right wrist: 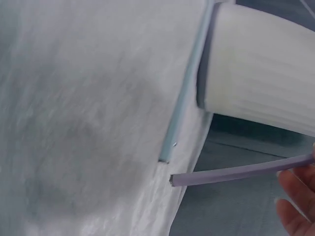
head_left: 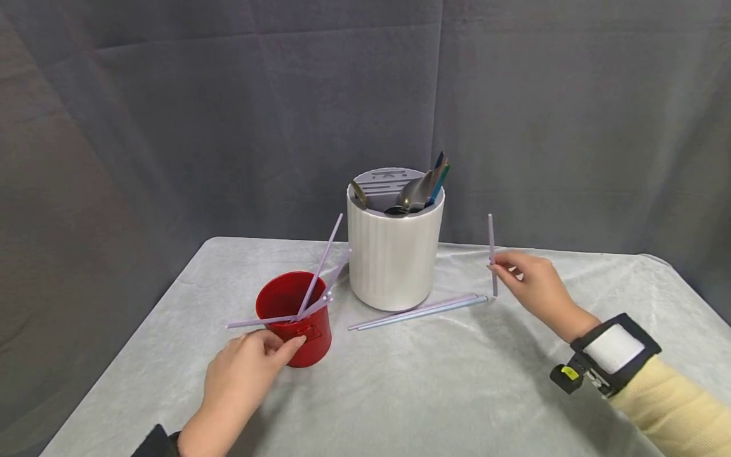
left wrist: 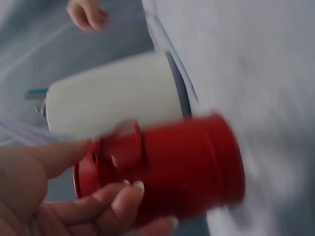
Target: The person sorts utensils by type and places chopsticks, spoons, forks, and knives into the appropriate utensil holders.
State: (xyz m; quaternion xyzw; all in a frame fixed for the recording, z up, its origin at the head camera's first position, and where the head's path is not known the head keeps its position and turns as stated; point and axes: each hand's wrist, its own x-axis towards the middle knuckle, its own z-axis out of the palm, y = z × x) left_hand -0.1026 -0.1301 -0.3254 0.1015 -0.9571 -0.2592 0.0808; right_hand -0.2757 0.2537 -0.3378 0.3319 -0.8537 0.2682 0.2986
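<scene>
My left hand (head_left: 242, 374) holds the near left side of a small red bucket (head_left: 305, 346). The bucket's little handle (left wrist: 129, 147) sits by my thumb in the left wrist view. Several light purple drinking straws (head_left: 322, 270) lean out of the bucket, some bent at the neck. My right hand (head_left: 531, 282) pinches one purple straw (head_left: 492, 238) near its middle, over the right part of the table. That straw stands nearly upright in the head view. A blue straw (head_left: 440, 310) and a purple straw (head_left: 419, 306) lie side by side on the table between the hands.
A white ribbed utensil holder (head_left: 394, 260) stands behind and right of the bucket, with spoons (head_left: 415, 190) and other utensils in it. Light grey cloth covers the table (head_left: 411, 387). A dark grey curtain (head_left: 285, 127) hangs behind it.
</scene>
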